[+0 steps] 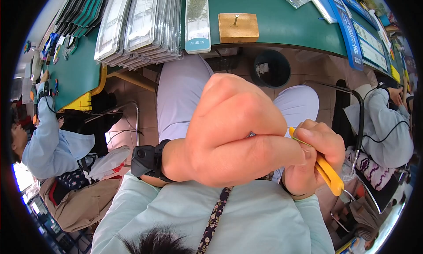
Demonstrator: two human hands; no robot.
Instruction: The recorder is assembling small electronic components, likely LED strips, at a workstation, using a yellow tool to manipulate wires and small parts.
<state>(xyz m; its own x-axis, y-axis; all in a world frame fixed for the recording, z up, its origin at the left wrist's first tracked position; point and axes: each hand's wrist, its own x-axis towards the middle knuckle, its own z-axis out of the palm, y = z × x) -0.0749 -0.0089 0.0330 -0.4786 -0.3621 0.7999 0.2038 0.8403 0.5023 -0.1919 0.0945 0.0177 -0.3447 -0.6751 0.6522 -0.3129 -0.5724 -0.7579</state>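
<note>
My left hand (235, 133) is closed in a fist in front of my chest, its back toward the view. A small glint shows between its fingers, but what they hold is hidden. Close beside its thumb tip, my right hand (319, 152) is wrapped round a slim yellow-handled tool (330, 174); its working end is hidden. A thin green strip or strand (302, 142) shows between the two hands. On my left wrist sits a black strapped device (147, 159).
A green table (282, 16) spans the front, bearing stacked clear packs (141, 20), a single pack (198, 16) and a wooden block with an upright nail (238, 28). Below stands a dark bin (280, 69). People sit at left (53, 135) and right (383, 126).
</note>
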